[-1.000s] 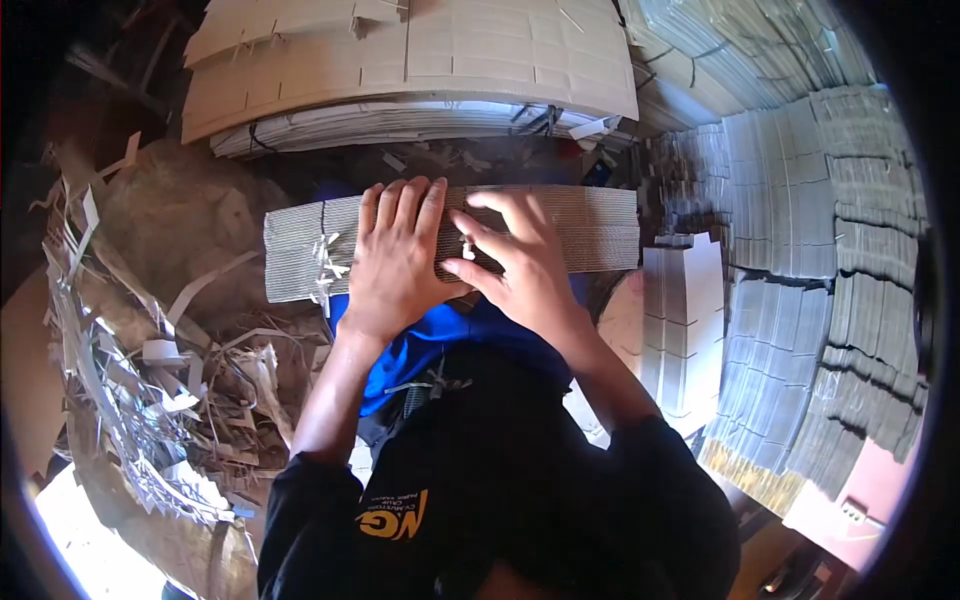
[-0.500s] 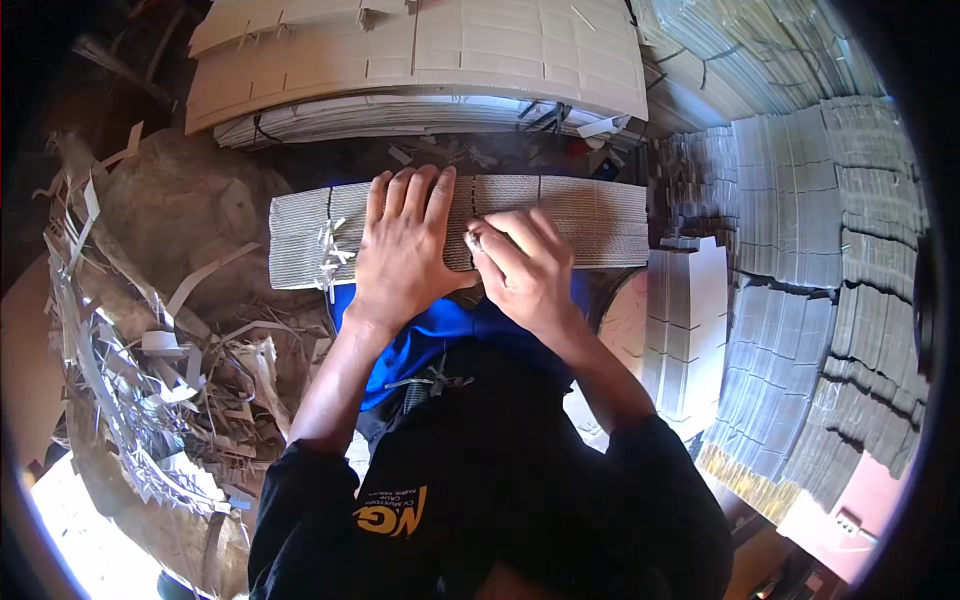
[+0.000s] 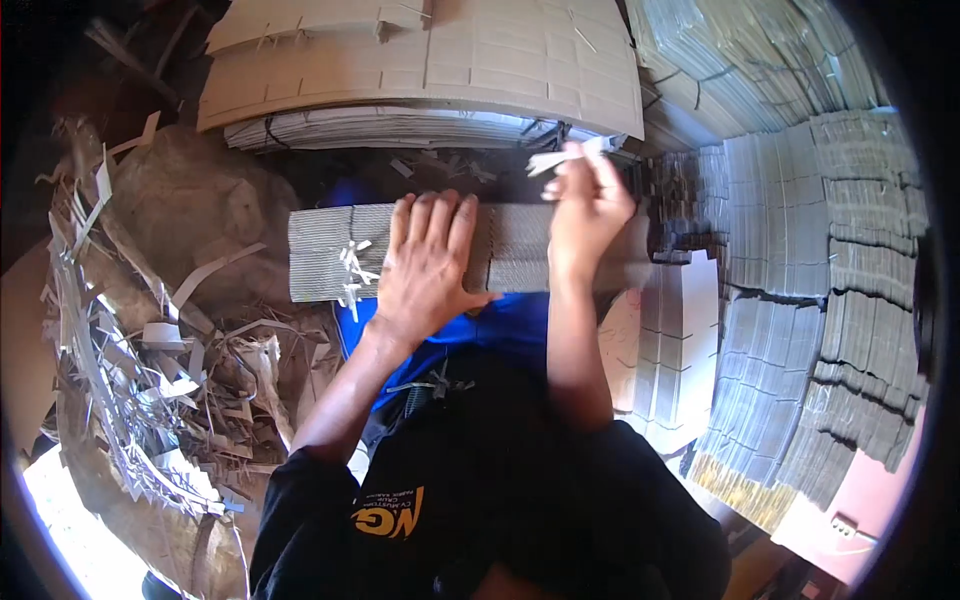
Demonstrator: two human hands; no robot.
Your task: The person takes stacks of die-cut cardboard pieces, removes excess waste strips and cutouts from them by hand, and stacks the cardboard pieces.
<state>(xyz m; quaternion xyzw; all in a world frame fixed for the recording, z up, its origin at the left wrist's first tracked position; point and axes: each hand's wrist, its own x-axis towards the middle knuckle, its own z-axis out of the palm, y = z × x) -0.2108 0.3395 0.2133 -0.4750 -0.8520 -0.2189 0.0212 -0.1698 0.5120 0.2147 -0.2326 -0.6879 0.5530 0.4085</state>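
Note:
A long stack of corrugated cardboard pieces [image 3: 520, 245] lies across my lap, its ridged edges facing up. My left hand [image 3: 425, 265] rests flat on the middle of it, fingers side by side and thumb out toward the near edge. Small pale paper scraps [image 3: 353, 270] sit on the stack's left part. Above the stack's right part and its far edge, my right hand [image 3: 592, 205] is raised, slightly blurred, with its fingers closed on pale paper scraps [image 3: 552, 160].
A low pile of large cardboard sheets [image 3: 480, 60] stands ahead. Bundled cardboard stacks [image 3: 770, 330] fill the right side. On the left lies a large sack [image 3: 195, 215] with shredded paper strips [image 3: 150, 430]. A white-sided cardboard bundle [image 3: 698, 330] stands near my right.
My right hand has lifted off the stack and moved forward and right, pale scraps now showing in its fingers. The stack and my left hand have shifted slightly right and nearer in view.

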